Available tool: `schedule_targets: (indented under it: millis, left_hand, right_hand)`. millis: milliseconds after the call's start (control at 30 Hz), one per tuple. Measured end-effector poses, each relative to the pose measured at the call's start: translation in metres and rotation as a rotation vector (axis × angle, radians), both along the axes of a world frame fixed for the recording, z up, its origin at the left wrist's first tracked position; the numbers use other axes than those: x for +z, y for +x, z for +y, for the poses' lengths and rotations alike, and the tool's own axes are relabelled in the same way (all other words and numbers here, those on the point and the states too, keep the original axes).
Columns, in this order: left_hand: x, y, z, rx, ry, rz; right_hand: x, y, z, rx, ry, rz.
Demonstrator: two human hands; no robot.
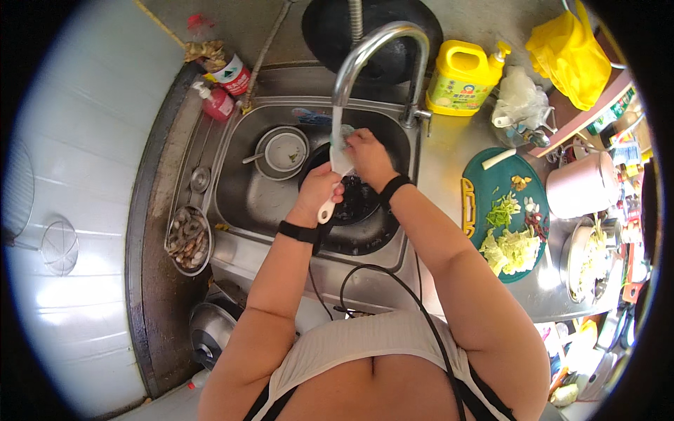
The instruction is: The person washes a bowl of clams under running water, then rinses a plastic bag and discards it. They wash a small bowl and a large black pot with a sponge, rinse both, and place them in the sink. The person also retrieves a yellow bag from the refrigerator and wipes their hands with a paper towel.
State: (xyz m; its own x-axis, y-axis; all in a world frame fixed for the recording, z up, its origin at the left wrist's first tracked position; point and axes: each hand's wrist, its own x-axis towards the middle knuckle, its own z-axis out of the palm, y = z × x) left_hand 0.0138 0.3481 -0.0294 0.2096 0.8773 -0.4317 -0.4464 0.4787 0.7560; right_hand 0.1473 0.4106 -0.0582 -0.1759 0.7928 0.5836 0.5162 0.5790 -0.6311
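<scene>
My left hand [316, 193] grips the handle of a white kitchen utensil [325, 214], which has a hanging hole at its near end. Its head is partly hidden by water and fingers, so its exact kind is unclear. My right hand [373, 160] holds a pale greenish scrubbing pad [345, 133] against the far part of the utensil. Water runs over both from the curved chrome faucet [380, 31]. Below my hands a black pan [358, 202] with water in it sits in the steel sink [253, 202]. Left of it are stacked bowls [284, 150] with a spoon handle sticking out.
A bowl of shrimp [188, 239] stands left of the sink, near a red pump bottle [217, 102]. Rightward, a green cutting board [476, 176] carries chopped vegetables. A yellow detergent jug [461, 79] and a black wok [321, 31] are behind. A black cable [389, 273] loops before me.
</scene>
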Motion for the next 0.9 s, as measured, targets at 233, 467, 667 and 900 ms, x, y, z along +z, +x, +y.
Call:
schedule_targets:
  millis: [233, 467, 667, 900]
  left_hand:
    - [0.005, -0.006, -0.001, 0.035, -0.069, 0.154]
    - [-0.001, 0.013, -0.002, 0.039, 0.083, 0.760]
    - [-0.004, 0.009, -0.002, -0.070, 0.077, 0.715]
    - [-0.010, 0.006, -0.010, 0.112, 0.159, 0.400]
  right_hand:
    - [-0.011, 0.002, 0.010, 0.071, -0.108, -0.209]
    - [0.012, 0.001, -0.012, 0.138, 0.016, -0.029]
    - [-0.007, -0.011, -0.002, 0.040, 0.023, -0.296]
    - [0.001, -0.012, -0.004, 0.295, -0.174, -0.365]
